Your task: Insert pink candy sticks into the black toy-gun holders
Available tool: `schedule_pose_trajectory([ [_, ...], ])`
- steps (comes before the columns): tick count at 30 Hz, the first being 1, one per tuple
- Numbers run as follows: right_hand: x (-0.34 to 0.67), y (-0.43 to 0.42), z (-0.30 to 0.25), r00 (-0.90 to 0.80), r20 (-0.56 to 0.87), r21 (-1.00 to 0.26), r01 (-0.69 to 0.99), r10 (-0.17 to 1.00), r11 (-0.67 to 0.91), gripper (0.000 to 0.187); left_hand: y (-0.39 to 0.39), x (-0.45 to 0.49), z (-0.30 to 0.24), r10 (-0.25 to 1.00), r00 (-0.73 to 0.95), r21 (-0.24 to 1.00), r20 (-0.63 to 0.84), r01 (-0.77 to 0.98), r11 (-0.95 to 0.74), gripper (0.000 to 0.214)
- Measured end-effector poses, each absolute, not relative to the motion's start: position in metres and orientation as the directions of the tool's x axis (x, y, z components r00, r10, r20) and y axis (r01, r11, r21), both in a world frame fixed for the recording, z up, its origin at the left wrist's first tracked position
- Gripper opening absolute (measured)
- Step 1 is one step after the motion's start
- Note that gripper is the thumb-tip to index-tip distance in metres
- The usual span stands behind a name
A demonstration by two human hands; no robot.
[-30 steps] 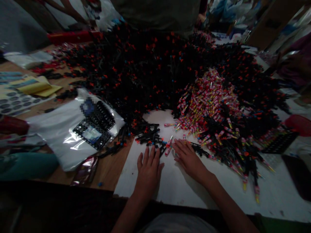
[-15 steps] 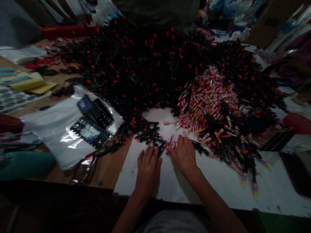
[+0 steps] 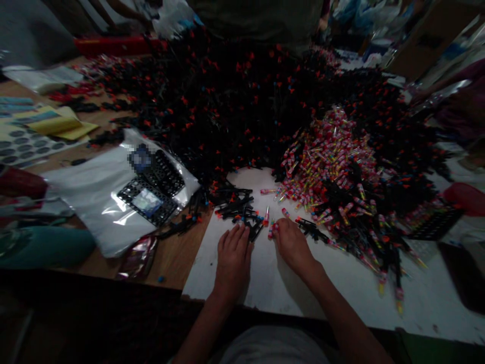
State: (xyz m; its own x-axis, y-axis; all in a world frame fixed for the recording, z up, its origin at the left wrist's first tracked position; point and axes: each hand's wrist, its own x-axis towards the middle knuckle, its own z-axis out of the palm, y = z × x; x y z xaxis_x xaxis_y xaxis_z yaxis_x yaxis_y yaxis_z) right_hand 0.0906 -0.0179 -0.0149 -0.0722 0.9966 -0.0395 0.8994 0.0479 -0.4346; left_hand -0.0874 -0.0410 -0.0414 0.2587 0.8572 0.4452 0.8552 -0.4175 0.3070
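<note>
My left hand (image 3: 234, 255) lies on the white board with its fingers stretched out, the fingertips beside a small black toy gun (image 3: 256, 230). More black toy guns (image 3: 235, 205) with orange tips lie just beyond it. My right hand (image 3: 293, 245) has its fingers bent together in a pinch at a small pink-labelled tube (image 3: 271, 231). Its fingertips partly hide that tube. Right ahead of my hands another pink-labelled tube (image 3: 267, 216) lies loose. A toy gun (image 3: 312, 229) rests to the right of my right hand.
A large heap of black toy guns (image 3: 235, 111) covers the back. Pink tubes are piled (image 3: 333, 156) at the right. On the left lie a clear plastic bag (image 3: 91, 202) with black racks and a teal object (image 3: 45, 247). A dark phone-like slab (image 3: 462, 275) lies far right.
My right hand's fingers have drawn together around a pink tube, and the hand has shifted slightly right. My left hand stays almost in place. The whole view has shifted a little.
</note>
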Motion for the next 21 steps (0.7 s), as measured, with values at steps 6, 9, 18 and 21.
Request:
schedule_pose_trajectory([
  [6,0.112,-0.017,-0.023,-0.277,0.18,-0.486,0.809,0.944,0.33,0.025,-0.044,-0.094,-0.036,0.878,0.203,0.399,0.433,0.831,-0.388,0.024],
  [9,0.112,-0.015,-0.028,-0.444,0.194,-0.382,0.787,0.875,0.484,0.025,-0.043,-0.092,-0.026,0.929,0.135,0.431,0.345,0.856,-0.285,0.025],
  [18,0.109,-0.031,-0.015,0.034,0.08,-0.887,0.459,0.996,0.056,0.02,-0.025,-0.075,0.009,0.996,0.068,0.446,-0.061,0.894,-0.033,0.025],
  [21,0.107,-0.045,-0.009,0.063,-0.15,-0.964,0.212,0.987,-0.16,0.03,-0.028,-0.074,0.013,0.979,-0.011,0.754,-0.202,0.636,0.162,0.026],
])
